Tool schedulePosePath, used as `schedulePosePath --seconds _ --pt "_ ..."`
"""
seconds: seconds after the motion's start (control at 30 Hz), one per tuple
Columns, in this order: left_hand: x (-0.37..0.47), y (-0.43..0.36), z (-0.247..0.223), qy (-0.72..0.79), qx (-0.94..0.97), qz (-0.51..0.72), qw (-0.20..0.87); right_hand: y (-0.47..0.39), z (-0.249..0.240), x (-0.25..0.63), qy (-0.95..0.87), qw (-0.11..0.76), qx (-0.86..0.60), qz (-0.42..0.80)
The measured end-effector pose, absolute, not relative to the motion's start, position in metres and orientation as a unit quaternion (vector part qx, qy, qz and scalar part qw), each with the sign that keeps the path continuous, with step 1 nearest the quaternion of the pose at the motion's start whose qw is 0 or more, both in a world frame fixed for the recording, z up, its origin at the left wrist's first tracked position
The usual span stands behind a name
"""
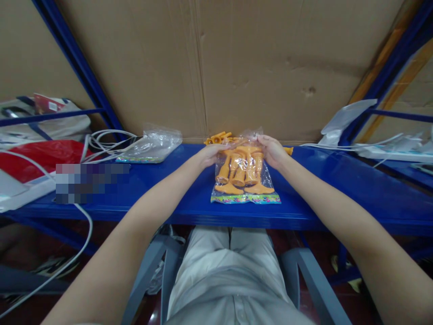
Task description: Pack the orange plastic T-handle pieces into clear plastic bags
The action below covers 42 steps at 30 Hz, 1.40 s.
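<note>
A clear plastic bag (221, 186) with a colourful printed strip along its near edge lies on the blue table. Several orange plastic pieces (239, 174) show through it, some tube-shaped with flared ends, two flat and curved near the strip. My left hand (211, 154) grips the bag's far left corner, its fingertips partly hidden by the plastic. At the far right corner, my right hand (273, 150) has its fingers closed on the bag's edge. Behind the bag, more loose orange pieces (219, 136) lie against the cardboard.
Flat clear bags (152, 146) are stacked at the left of the blue table (192, 194). White cables (108, 135) and a red bag (50, 155) lie further left. A cardboard wall (243, 67) closes off the back. White power strips (399, 149) sit at the right.
</note>
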State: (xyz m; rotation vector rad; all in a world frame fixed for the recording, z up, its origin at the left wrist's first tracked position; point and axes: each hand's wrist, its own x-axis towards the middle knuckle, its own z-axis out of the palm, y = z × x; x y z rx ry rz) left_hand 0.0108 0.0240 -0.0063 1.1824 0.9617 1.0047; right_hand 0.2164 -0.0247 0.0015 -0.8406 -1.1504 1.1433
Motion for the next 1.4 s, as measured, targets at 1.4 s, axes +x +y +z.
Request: schedulePosePath --seconds 1.4 --pt "-0.015 0.032 -0.008 0.397 0.792 0.419 0.198 -0.008 -0.011 0.243 -0.789 0.415 -0.444 0.095"
